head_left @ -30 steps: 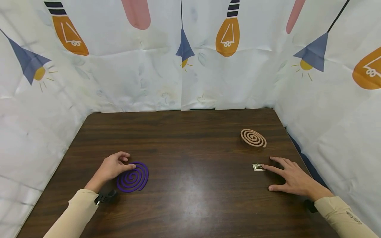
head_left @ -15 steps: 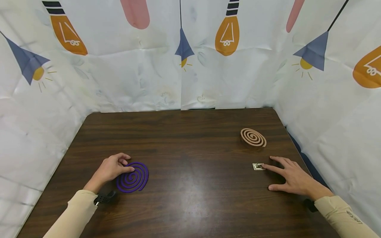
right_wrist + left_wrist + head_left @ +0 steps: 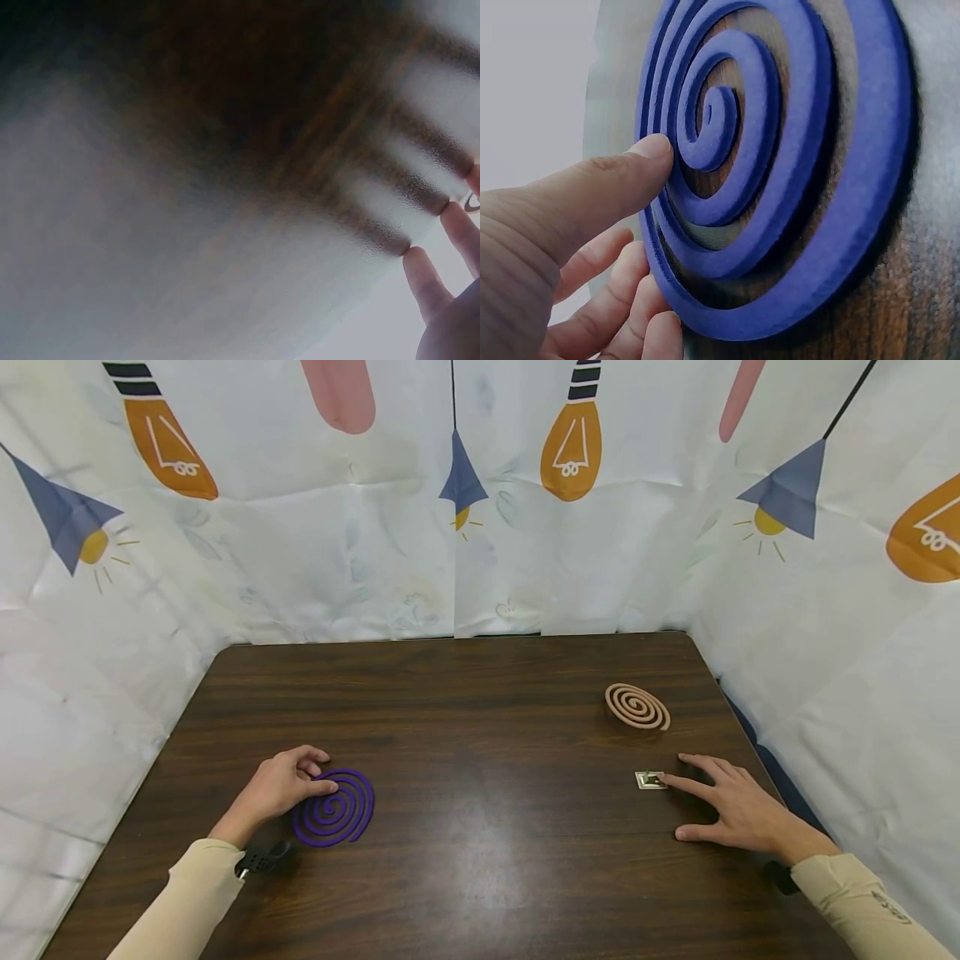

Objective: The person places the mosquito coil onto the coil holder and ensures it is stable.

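Note:
A purple mosquito coil (image 3: 365, 802) lies on the left part of the dark wooden table (image 3: 480, 727). My left hand (image 3: 279, 789) holds it at its left edge. In the left wrist view the thumb (image 3: 622, 176) rests on top of the purple coil's outer rings, while the other fingers are curled at its rim. On the right, my right hand (image 3: 738, 810) is spread low over the table. Its index fingertip touches a small square metal coil stand (image 3: 649, 781). Several right fingertips (image 3: 424, 281) press on the tabletop in the right wrist view; the stand is barely visible there.
A tan mosquito coil (image 3: 637, 707) sits tilted behind the metal stand, with a shadow under it. White curtains (image 3: 337, 552) printed with lamps and bulbs hang round the back and sides of the table.
My left thumb has slid slightly back toward the left on the purple coil. The right hand and metal stand stay in place; the view shifts slightly.

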Demonstrator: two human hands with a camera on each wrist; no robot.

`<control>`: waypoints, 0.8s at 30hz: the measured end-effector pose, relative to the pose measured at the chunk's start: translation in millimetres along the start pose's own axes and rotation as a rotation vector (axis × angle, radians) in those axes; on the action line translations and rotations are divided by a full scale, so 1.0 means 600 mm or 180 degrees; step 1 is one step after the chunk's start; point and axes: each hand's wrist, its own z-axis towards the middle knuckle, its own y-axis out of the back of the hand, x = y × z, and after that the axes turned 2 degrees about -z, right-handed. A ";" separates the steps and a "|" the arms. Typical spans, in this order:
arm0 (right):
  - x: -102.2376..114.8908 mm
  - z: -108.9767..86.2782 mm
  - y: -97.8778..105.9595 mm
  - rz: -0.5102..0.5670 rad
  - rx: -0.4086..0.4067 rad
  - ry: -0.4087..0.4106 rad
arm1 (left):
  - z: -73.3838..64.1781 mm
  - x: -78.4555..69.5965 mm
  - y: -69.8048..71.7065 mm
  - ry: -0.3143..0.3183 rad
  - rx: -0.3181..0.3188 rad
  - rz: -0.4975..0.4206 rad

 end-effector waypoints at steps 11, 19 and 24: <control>0.000 0.000 0.000 0.0027 0.0037 -0.0024 | -0.001 0.000 0.000 0.0052 0.0028 -0.0003; -0.004 -0.001 -0.004 0.0026 0.0034 -0.0022 | -0.001 -0.004 0.002 0.0009 0.0037 0.0002; -0.004 -0.001 -0.002 0.0011 0.0013 -0.0007 | 0.001 -0.005 0.002 -0.0011 0.0052 0.0015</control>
